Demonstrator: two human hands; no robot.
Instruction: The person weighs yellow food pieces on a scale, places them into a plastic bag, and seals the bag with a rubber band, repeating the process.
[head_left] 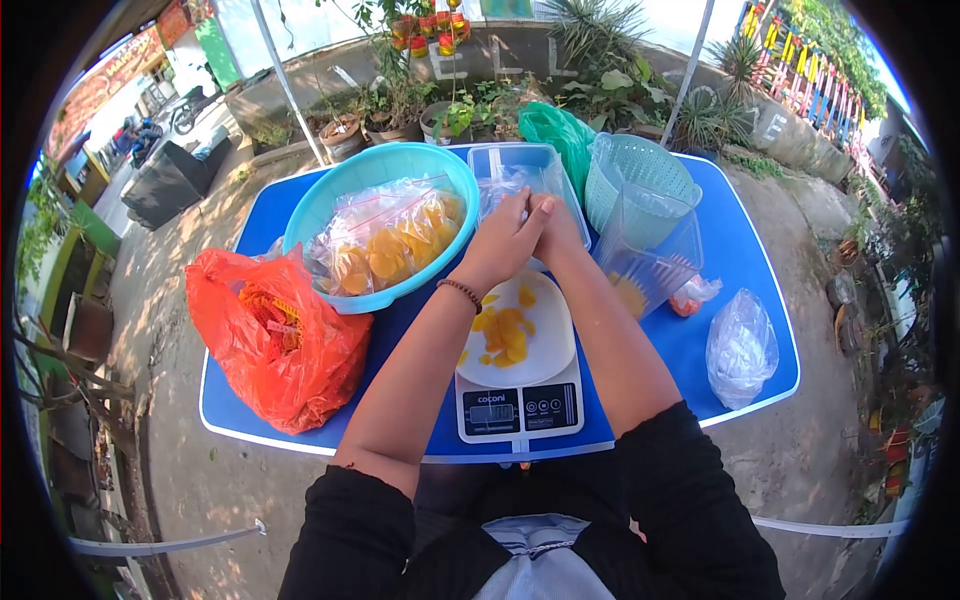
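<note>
In the head view, the white kitchen scale (521, 411) sits at your edge of the blue table (735, 255), display facing you, presumably so that you can read it without leaning. Its pale plate (552, 345) carries loose yellow-orange pieces (506, 338), low between your forearms, where the plate's raised rim should keep them together. The turquoise basin (345, 172) stands to the left, its wide mouth suiting the clear bags of yellow-orange pieces (392, 250) heaped inside. The red-orange bag (275, 350) gapes open nearer you, probably for easy reach. On the right, a clear tub (655, 245) stands against the pale green basket (640, 190).

Your left hand (505, 238) and right hand (556, 232) meet beyond the plate, over the clear tray (568, 190). The fingers look drawn in, with little gap between the hands, and crumpled clear plastic (497, 192) shows just beside your left fingers. Your own knuckles block the rest, so I can't tell whether either hand grips that plastic.
</note>
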